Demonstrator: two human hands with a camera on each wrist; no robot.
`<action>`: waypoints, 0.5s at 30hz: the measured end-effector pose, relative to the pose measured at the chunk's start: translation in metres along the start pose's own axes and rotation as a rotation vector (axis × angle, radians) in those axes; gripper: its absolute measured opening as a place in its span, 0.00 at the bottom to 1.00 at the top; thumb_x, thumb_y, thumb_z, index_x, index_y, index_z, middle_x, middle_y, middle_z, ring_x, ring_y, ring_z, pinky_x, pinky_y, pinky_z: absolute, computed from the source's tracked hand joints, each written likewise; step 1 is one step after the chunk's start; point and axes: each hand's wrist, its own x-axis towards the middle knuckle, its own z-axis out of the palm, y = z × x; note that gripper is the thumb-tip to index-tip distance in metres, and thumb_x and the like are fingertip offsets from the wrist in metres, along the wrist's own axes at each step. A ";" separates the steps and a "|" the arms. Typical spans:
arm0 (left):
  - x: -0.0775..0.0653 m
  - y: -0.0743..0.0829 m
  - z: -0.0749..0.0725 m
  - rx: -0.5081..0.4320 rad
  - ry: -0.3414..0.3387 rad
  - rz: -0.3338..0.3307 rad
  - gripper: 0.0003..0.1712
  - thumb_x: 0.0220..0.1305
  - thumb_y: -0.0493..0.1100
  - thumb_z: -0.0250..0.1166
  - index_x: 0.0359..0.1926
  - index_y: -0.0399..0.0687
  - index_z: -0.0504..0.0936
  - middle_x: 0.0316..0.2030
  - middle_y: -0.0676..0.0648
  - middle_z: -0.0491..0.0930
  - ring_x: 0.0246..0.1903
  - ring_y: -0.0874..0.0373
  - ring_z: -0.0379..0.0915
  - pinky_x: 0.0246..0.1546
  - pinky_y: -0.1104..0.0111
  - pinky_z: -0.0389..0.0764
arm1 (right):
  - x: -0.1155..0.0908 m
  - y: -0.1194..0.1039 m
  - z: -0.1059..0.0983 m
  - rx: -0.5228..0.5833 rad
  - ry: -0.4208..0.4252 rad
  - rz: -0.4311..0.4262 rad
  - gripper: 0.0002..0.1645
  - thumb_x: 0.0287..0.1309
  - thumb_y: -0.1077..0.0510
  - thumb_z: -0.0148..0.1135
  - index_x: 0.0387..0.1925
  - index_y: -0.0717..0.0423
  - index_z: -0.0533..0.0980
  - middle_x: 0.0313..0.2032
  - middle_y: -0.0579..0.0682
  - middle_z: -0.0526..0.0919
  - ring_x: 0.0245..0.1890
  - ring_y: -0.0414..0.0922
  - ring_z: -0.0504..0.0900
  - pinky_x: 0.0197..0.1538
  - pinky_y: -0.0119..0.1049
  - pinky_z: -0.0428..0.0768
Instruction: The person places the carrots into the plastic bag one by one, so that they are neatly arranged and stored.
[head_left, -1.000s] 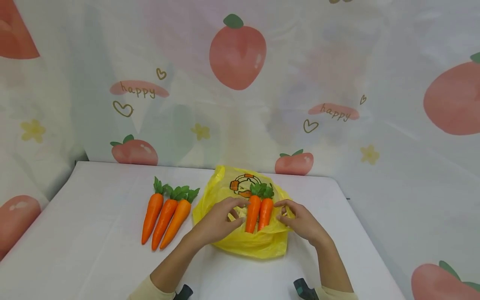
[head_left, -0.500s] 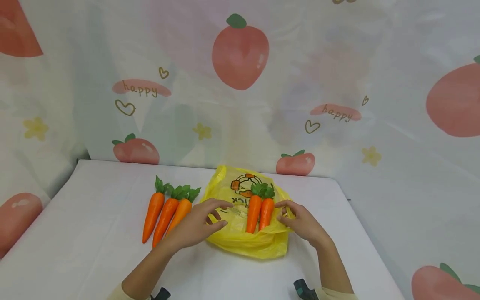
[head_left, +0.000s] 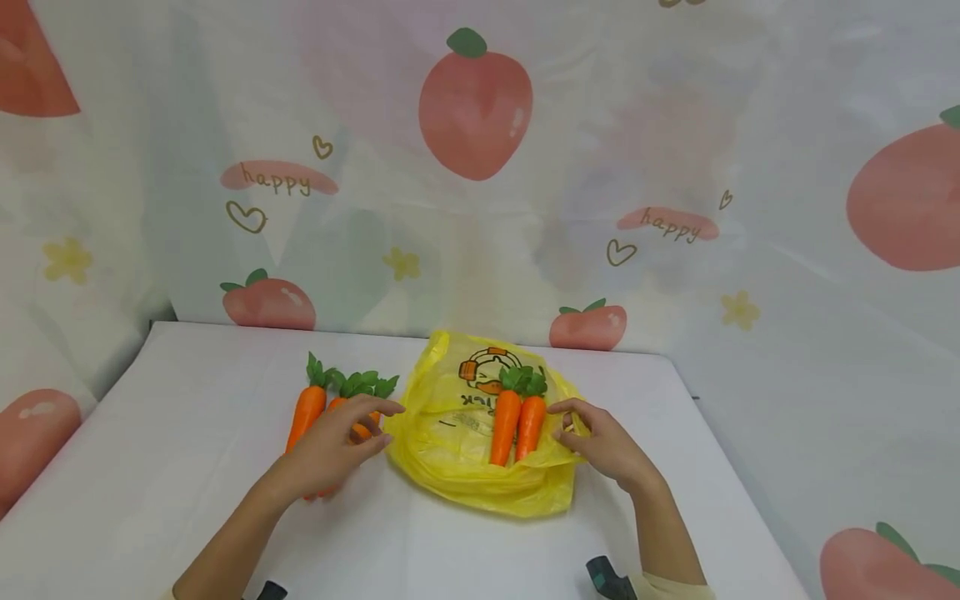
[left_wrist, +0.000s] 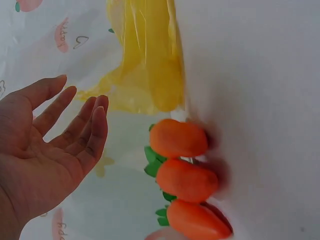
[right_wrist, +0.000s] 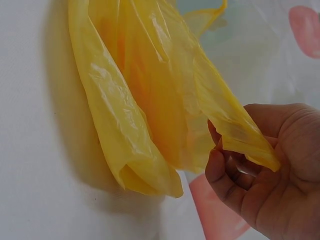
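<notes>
My left hand (head_left: 330, 446) hovers over three orange carrots with green leafy tops on the left of the table. In the head view it hides much of the middle carrot (left_wrist: 187, 180) and the right carrot, while the left carrot (head_left: 306, 412) shows better. Its fingers are loosely bent and hold nothing. My right hand (head_left: 603, 442) pinches the right edge of a yellow plastic bag (head_left: 442, 471). Two more carrots (head_left: 506, 425) lie side by side at the bag's mouth, their lower ends covered by its front fold and their leaves on the printed side.
A white-covered table (head_left: 217, 400) bears everything. Behind it hangs a pale curtain (head_left: 360, 83) printed with fruit, hearts and "happy". Dark wrist devices (head_left: 611, 577) show at both forearms.
My left hand has moved left, away from the two carrots in the bag, to above the three carrots. My right hand stays at the bag's edge.
</notes>
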 end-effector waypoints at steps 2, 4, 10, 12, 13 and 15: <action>-0.003 -0.008 -0.009 0.007 0.017 -0.037 0.21 0.71 0.39 0.69 0.63 0.55 0.81 0.58 0.47 0.78 0.45 0.54 0.76 0.46 0.62 0.82 | 0.001 0.001 0.001 0.002 0.002 0.000 0.20 0.70 0.62 0.63 0.61 0.55 0.78 0.52 0.56 0.75 0.52 0.53 0.73 0.47 0.37 0.81; -0.006 -0.016 -0.020 0.019 0.033 -0.065 0.22 0.71 0.40 0.69 0.63 0.53 0.80 0.60 0.47 0.77 0.46 0.52 0.77 0.46 0.59 0.82 | 0.001 0.002 0.001 0.000 0.001 -0.001 0.20 0.70 0.62 0.63 0.61 0.55 0.78 0.53 0.56 0.75 0.52 0.53 0.73 0.48 0.37 0.81; -0.012 -0.036 -0.046 0.049 0.080 -0.127 0.23 0.72 0.42 0.67 0.66 0.49 0.78 0.58 0.42 0.76 0.50 0.46 0.75 0.46 0.55 0.81 | 0.000 0.002 0.000 -0.010 -0.004 -0.001 0.19 0.70 0.61 0.63 0.61 0.56 0.78 0.47 0.54 0.75 0.51 0.53 0.72 0.45 0.38 0.79; -0.013 -0.041 -0.052 0.053 0.103 -0.143 0.23 0.72 0.41 0.67 0.66 0.48 0.78 0.59 0.39 0.75 0.52 0.44 0.74 0.44 0.55 0.82 | 0.000 0.002 0.000 -0.010 0.000 0.005 0.19 0.70 0.61 0.63 0.60 0.55 0.79 0.46 0.54 0.75 0.50 0.53 0.73 0.45 0.38 0.79; -0.014 -0.044 -0.055 0.058 0.116 -0.151 0.24 0.72 0.40 0.67 0.66 0.47 0.77 0.60 0.38 0.74 0.52 0.42 0.74 0.44 0.56 0.83 | 0.000 0.002 0.000 -0.010 0.004 0.009 0.19 0.70 0.61 0.63 0.60 0.55 0.79 0.46 0.54 0.75 0.50 0.53 0.73 0.45 0.38 0.79; -0.015 -0.048 -0.060 0.070 0.137 -0.167 0.24 0.72 0.39 0.66 0.67 0.45 0.77 0.62 0.36 0.72 0.52 0.40 0.73 0.43 0.56 0.83 | 0.000 0.002 0.000 -0.005 0.009 0.015 0.19 0.70 0.62 0.63 0.60 0.55 0.79 0.46 0.54 0.75 0.50 0.53 0.73 0.45 0.38 0.79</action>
